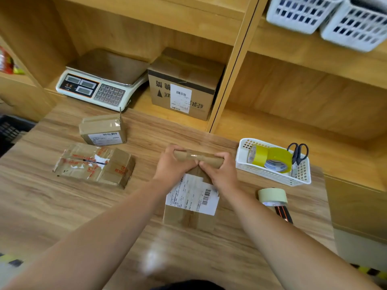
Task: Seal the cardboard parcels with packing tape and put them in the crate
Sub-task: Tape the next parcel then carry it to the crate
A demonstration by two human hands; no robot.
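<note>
Brown cardboard parcel [189,218] sits at ctr of the wood-grain desk [62,206], white shipping label [192,195] w/ barcode stuck on its top face. Left hand [171,164] and right hand [222,174] both grip the parcel's far edge, fingers curled over it, thumbs meeting on top near the middle. A strip of clear tape [193,154] shows on that far edge btwn the two hands.

At desk left, well apart from the hands, lies a squashed parcel [94,164] w/ red print and shiny tape across its top. Just behind it is a small parcel [102,130] w/ a label on its near side. At far left edge, a dark slatted crate [10,130] is partly in view; contents can't be made out.

At desk right, a white basket [272,174] holds yellow tape rolls [272,158] and black-handled scissors [298,152]. Near the basket's front, a pale tape roll [272,196] sits on a dispenser w/ a black-and-orange handle.

In the wooden shelf behind the desk are a digital scale [100,86] and, beside it, a large labelled carton [184,84]. White lattice bins [303,13] sit on the upper shelf at right.
</note>
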